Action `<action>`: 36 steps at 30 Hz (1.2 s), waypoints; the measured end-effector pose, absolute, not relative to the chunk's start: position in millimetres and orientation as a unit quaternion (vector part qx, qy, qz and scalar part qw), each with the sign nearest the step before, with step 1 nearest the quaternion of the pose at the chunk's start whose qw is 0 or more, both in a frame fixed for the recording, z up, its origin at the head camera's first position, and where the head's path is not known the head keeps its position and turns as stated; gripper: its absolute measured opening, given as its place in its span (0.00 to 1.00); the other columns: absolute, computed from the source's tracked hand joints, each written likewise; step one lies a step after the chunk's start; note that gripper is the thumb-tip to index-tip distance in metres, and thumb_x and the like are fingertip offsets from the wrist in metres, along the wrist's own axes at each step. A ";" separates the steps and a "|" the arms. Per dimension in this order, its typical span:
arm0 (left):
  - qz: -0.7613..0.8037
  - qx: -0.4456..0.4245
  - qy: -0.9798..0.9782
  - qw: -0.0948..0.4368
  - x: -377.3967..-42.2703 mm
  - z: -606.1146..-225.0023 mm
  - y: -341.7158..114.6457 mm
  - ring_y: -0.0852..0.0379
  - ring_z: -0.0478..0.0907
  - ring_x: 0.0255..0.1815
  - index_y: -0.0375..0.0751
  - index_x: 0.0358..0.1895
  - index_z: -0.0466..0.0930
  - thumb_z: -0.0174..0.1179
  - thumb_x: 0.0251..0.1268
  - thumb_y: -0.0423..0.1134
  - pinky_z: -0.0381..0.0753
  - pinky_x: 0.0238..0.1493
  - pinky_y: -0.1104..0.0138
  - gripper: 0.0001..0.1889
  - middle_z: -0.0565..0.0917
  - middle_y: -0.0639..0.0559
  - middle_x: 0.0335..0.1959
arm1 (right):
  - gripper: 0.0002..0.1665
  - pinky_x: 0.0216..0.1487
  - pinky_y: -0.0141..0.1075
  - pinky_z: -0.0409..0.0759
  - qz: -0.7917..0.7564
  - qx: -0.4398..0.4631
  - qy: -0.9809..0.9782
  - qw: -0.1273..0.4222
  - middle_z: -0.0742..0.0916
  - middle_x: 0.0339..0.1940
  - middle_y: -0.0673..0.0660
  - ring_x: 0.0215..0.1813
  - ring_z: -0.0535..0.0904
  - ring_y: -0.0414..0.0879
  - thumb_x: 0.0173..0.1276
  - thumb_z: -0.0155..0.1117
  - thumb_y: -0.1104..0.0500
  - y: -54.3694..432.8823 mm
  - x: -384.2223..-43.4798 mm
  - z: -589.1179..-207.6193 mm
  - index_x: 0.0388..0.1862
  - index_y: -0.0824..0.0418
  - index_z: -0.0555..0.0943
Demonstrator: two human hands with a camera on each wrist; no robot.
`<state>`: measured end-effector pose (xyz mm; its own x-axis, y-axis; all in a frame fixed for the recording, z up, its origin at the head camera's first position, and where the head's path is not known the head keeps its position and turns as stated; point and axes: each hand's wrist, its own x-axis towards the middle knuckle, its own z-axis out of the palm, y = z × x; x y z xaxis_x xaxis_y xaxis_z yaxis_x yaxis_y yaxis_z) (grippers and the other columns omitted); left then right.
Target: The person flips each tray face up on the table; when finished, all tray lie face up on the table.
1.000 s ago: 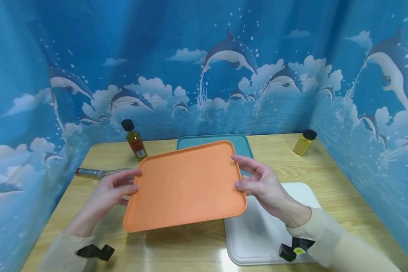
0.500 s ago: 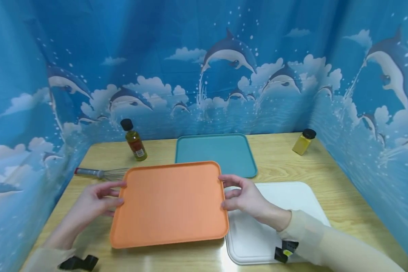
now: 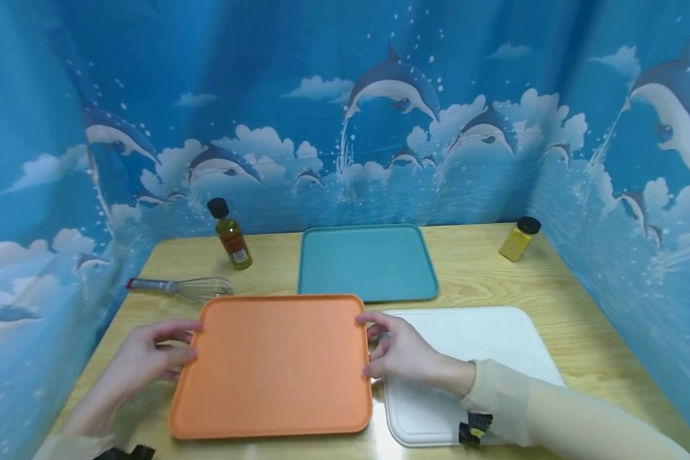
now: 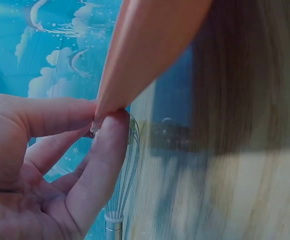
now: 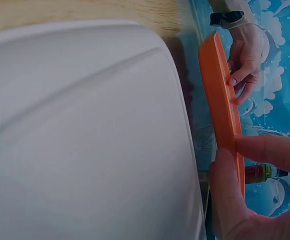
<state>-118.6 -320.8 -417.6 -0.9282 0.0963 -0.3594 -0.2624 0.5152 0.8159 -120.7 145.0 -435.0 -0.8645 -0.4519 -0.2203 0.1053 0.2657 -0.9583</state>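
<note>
Btw, L hand (image 3: 142,354), R hand (image 3: 404,350) pinch orange tray (image 3: 276,365); white tray (image 5: 95,135) in R cam, not L.

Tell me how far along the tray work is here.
Looks done: the teal tray and white tray lie flat on the table. In hand: the left hand and right hand pinch opposite edges of the orange tray, which appears raised off the table in the left wrist view. Left, probably: setting it down and letting go, since both hands grip it.
</note>
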 end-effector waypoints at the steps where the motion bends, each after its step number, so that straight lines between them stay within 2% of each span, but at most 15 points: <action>1: 0.492 -0.046 0.850 0.185 -117.2 -417.4 -320.6 0.60 0.92 0.44 0.30 0.80 0.74 0.71 0.74 0.32 0.97 0.43 0.56 0.34 0.89 0.42 0.56 | 0.57 0.39 0.35 0.94 -0.591 -0.114 0.762 0.238 0.83 0.57 0.65 0.34 0.90 0.43 0.51 0.81 0.77 145.9 -119.9 -434.2 0.83 0.69 0.72; 6: 0.499 -0.050 0.840 0.208 -112.3 -419.1 -321.0 0.61 0.91 0.45 0.30 0.79 0.75 0.72 0.73 0.32 0.97 0.42 0.56 0.33 0.90 0.48 0.54 | 0.58 0.36 0.36 0.93 -0.556 -0.128 0.778 0.265 0.84 0.55 0.63 0.30 0.89 0.41 0.50 0.81 0.77 146.8 -118.5 -429.7 0.84 0.71 0.71; 12: 0.502 -0.080 0.831 0.228 -111.4 -427.2 -322.1 0.59 0.89 0.46 0.31 0.78 0.76 0.73 0.73 0.32 0.96 0.42 0.57 0.33 0.88 0.47 0.55 | 0.55 0.30 0.37 0.91 -0.475 -0.152 0.827 0.259 0.88 0.47 0.60 0.26 0.84 0.41 0.47 0.84 0.76 141.7 -121.4 -423.5 0.78 0.72 0.77; 20: 0.486 -0.058 0.846 0.210 -108.1 -436.0 -316.8 0.56 0.89 0.43 0.24 0.76 0.75 0.71 0.68 0.25 0.96 0.40 0.58 0.32 0.91 0.43 0.51 | 0.53 0.26 0.35 0.88 -0.394 -0.194 0.865 0.242 0.90 0.41 0.57 0.25 0.83 0.39 0.47 0.86 0.74 135.9 -128.6 -418.2 0.76 0.75 0.78; 25: 0.458 -0.049 0.866 0.193 -106.7 -436.4 -309.6 0.56 0.89 0.43 0.22 0.72 0.78 0.70 0.66 0.23 0.96 0.39 0.60 0.30 0.91 0.39 0.49 | 0.52 0.31 0.31 0.87 -0.349 -0.203 0.884 0.234 0.90 0.36 0.53 0.21 0.83 0.37 0.48 0.89 0.70 134.8 -131.9 -419.4 0.75 0.73 0.79; 29: 0.418 -0.040 0.889 0.179 -107.0 -435.0 -304.6 0.55 0.89 0.42 0.22 0.69 0.81 0.71 0.65 0.23 0.95 0.36 0.61 0.28 0.91 0.38 0.48 | 0.50 0.29 0.32 0.87 -0.347 -0.192 0.886 0.240 0.89 0.37 0.52 0.20 0.83 0.39 0.50 0.89 0.70 134.5 -131.5 -418.6 0.75 0.72 0.80; 33: 0.390 -0.038 0.904 0.169 -106.9 -432.2 -301.4 0.54 0.90 0.41 0.24 0.68 0.84 0.73 0.63 0.24 0.94 0.34 0.62 0.27 0.92 0.37 0.47 | 0.49 0.22 0.35 0.88 -0.367 -0.185 0.878 0.246 0.90 0.40 0.56 0.21 0.84 0.40 0.52 0.88 0.71 137.0 -129.3 -415.9 0.75 0.73 0.80; 36: 0.352 -0.024 0.922 0.158 -107.8 -427.4 -299.1 0.53 0.91 0.40 0.26 0.67 0.85 0.75 0.65 0.28 0.93 0.33 0.62 0.26 0.93 0.36 0.47 | 0.48 0.23 0.36 0.89 -0.380 -0.189 0.870 0.252 0.91 0.44 0.59 0.22 0.84 0.40 0.55 0.86 0.71 141.9 -127.7 -412.3 0.76 0.73 0.79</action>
